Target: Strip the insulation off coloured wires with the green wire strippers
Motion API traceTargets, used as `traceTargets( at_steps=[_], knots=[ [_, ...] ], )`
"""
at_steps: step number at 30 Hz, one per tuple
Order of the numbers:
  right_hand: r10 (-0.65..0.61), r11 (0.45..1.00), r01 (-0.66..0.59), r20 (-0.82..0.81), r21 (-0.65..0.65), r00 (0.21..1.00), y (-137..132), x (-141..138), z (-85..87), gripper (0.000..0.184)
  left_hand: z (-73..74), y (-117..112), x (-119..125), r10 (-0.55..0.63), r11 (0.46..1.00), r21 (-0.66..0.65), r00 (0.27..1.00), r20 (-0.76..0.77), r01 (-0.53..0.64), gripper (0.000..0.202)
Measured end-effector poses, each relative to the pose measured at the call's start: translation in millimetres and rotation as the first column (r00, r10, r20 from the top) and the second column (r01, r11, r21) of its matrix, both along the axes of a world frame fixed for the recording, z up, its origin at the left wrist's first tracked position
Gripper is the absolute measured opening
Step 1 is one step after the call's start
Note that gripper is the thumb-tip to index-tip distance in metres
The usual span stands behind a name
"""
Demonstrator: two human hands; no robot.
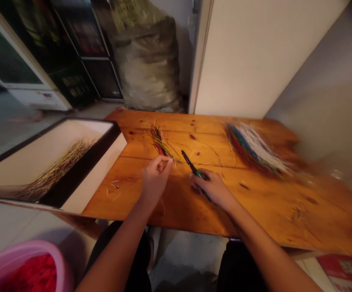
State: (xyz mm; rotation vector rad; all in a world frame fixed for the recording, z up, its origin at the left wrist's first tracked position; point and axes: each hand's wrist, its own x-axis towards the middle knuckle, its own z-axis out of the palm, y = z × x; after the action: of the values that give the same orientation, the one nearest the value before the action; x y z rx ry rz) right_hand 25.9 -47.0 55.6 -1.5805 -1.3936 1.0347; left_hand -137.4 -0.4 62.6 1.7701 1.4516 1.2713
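Observation:
Over the middle of the wooden table, my left hand (157,173) is closed, thumb and forefinger pinched on what looks like a thin wire. Just beyond it lies a small bundle of red, yellow and dark wires (157,140), with loose ends spread toward my fingertips. My right hand (211,184) grips a pair of pliers (198,172) with green handles and dark jaws. The tool's tip points up and left, apart from the left hand. Blur hides whether the jaws are parted.
A white box with a black rim (109,156) holds many wires (66,166) at left. White, blue, green and red wires (255,150) lie at right on the table (176,202). Wire scraps dot the wood. A pink tub (63,263) stands lower left; a big sack (151,65) behind.

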Motion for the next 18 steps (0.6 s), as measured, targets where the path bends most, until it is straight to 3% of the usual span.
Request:
traceTargets(
  at_steps=[7,18],
  knots=[
    [-0.027,0.998,0.022,-0.094,-0.058,0.995,-0.8,1.7,3.0,0.031,0.7,2.8,0.3,-0.167,0.975,-0.122,0.976,0.142,0.185,0.033],
    [0.017,0.988,-0.085,-0.465,-0.127,0.885,-3.5,4.0,4.0,0.026,6.3,-6.3,3.4,-0.180,0.981,-0.060,0.980,0.089,0.185,0.035]
  ],
)
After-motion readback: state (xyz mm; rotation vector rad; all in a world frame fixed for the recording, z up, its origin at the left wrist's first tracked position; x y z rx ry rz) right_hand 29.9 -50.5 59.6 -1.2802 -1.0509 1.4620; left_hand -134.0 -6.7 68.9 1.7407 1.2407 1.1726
